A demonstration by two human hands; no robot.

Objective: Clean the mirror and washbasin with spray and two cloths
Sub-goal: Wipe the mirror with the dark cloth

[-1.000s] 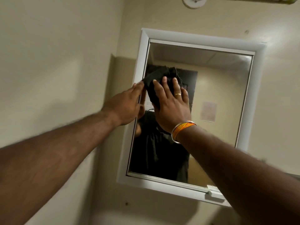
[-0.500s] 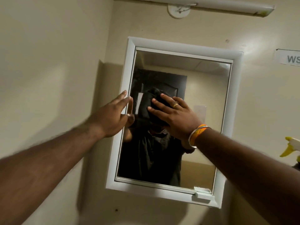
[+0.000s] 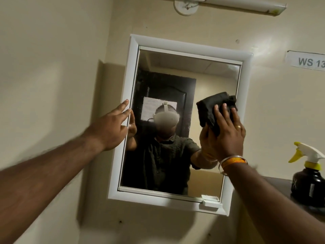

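A white-framed mirror (image 3: 243, 88) hangs on the beige wall ahead of me. My right hand (image 3: 226, 136) presses a crumpled black cloth (image 3: 211, 110) flat against the glass near the mirror's right edge, fingers straight over the cloth. My left hand (image 3: 112, 127) rests with straight fingers on the left frame of the mirror and holds nothing. A black spray bottle (image 3: 308, 182) with a white and yellow trigger head stands on a dark ledge at the far right. The washbasin is out of view, and only this one cloth shows.
A tube light fitting (image 3: 242, 6) runs along the wall above the mirror. A paper label (image 3: 306, 61) reading "WS 13" is stuck to the wall at upper right. The dark ledge (image 3: 274, 185) juts out at the right below the label. A side wall closes in on the left.
My right hand has slid the black cloth from the mirror's upper left and middle across to its right edge. My left hand stays on the left frame. The view has dropped and widened rightward.
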